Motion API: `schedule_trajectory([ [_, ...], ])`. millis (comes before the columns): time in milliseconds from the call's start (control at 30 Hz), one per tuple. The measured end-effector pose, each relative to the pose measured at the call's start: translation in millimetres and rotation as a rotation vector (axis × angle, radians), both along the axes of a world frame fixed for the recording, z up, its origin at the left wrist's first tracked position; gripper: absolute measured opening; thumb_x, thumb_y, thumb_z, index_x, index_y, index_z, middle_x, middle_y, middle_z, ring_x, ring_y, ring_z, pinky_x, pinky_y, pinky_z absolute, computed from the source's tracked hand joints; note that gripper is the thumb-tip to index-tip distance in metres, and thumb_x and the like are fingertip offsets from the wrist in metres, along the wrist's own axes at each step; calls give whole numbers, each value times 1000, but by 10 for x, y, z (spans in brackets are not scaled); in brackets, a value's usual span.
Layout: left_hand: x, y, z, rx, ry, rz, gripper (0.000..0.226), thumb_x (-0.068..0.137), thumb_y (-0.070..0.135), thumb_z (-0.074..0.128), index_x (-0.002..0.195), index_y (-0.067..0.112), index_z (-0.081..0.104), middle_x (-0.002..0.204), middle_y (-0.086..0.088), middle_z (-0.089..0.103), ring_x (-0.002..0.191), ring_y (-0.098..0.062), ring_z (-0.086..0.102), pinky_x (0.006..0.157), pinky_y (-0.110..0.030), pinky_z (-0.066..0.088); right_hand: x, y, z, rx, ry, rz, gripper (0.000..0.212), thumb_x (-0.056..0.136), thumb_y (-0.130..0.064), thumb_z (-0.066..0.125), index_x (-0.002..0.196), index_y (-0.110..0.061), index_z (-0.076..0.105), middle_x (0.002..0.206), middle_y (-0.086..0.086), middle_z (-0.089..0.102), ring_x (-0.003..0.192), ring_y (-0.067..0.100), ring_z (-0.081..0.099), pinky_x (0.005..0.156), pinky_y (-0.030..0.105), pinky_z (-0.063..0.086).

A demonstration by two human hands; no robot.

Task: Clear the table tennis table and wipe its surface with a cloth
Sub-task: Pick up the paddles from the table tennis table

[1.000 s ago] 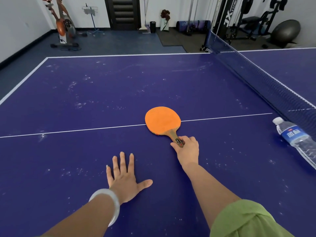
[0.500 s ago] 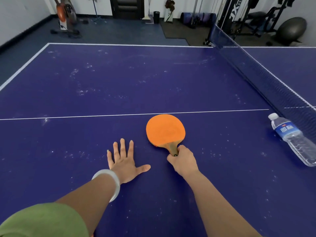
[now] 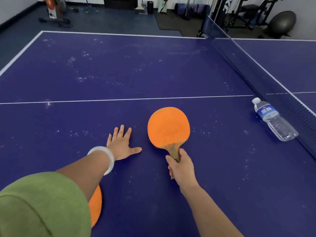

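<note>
Now the right hand (image 3: 182, 168) grips a paddle (image 3: 168, 127) by its handle, low over the table (image 3: 119, 74).
The left hand (image 3: 121, 146) lies flat on the blue top, fingers spread, just left of the orange blade. A second paddle (image 3: 95, 206) shows partly under the left sleeve (image 3: 42, 202). A bottle (image 3: 275, 120) lies on its side beside the net (image 3: 256, 74).

Beyond the white centre line (image 3: 119, 100) the table (image 3: 119, 71) lies open up to its far edge; on the right the net (image 3: 256, 77) stands along the side, a water bottle (image 3: 275, 122) lying just before it; nearer, the flat left hand (image 3: 120, 146) and the orange paddle (image 3: 168, 128) leave a narrow gap; a second paddle (image 3: 95, 206) lies partly under the left arm (image 3: 82, 173).
</note>
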State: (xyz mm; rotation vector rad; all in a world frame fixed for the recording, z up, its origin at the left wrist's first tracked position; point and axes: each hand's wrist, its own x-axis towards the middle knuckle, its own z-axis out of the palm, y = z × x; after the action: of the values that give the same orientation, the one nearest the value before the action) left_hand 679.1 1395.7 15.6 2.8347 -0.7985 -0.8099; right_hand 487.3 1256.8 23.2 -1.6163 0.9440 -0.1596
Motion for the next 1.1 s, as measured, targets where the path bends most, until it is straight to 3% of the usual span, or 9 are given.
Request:
schedule_trajectory([
  [100, -358, 269, 127, -25, -30, -30, 92, 91, 65, 47, 157, 24, -3, 164, -5, -14, 150, -26, -15, 122, -45, 0, -222, 176, 148, 29, 16, -28, 9, 95, -26, 63, 97, -21, 57, 67, 2, 55, 51, 9, 47, 47, 20, 45],
  [267, -1195, 876, 318, -244, -11, 98, 88, 93, 57, 52, 157, 25, 3, 164, -4, -4, 151, -23, -8, 121, -42, 5, -571, 619, 417, 17, 76, 21, 17, 94, -28, 63, 92, -13, 57, 61, 1, 55, 44, 8, 46, 43, 22, 43],
  [400, -1790, 1417, 347, -378, -23, 342, 86, 91, 52, 60, 156, 24, 11, 159, -4, 9, 146, -23, 12, 118, -39, 17, -795, 1069, 470, 15, 115, 92, 15, 94, -30, 64, 89, -17, 58, 56, -2, 54, 42, 7, 46, 42, 23, 44],
  [533, -2197, 1831, 319, -430, -71, 627, 81, 84, 49, 70, 148, 24, 28, 141, -3, 32, 125, -22, 34, 106, -36, 33, -851, 1510, 461, 39, 126, 118, 16, 93, -31, 65, 89, -17, 59, 57, -1, 56, 43, 7, 47, 43, 22, 46],
  [767, -2388, 2043, 206, -425, -63, 892, 71, 75, 48, 80, 120, 10, 39, 111, 0, 36, 104, -16, 39, 98, -27, 38, -869, 1899, 401, -8, 129, 208, 15, 92, -28, 66, 88, -16, 57, 60, 4, 58, 44, 8, 47, 43, 22, 45],
  [933, -2348, 2101, 144, -366, -53, 804, 54, 81, 49, 73, 106, 14, 42, 104, 2, 47, 102, -16, 46, 91, -27, 44, -934, 2039, 312, -3, 151, 204, 14, 93, -27, 66, 90, -16, 58, 60, 4, 57, 44, 9, 47, 43, 21, 45],
  [1100, -2274, 2150, 136, -473, 76, 954, 46, 79, 39, 79, 98, 20, 43, 94, 4, 57, 84, -15, 57, 71, -31, 51, -1005, 2126, 267, 19, 173, 170, 11, 94, -26, 65, 93, -17, 58, 64, 5, 58, 47, 10, 48, 44, 21, 46],
])
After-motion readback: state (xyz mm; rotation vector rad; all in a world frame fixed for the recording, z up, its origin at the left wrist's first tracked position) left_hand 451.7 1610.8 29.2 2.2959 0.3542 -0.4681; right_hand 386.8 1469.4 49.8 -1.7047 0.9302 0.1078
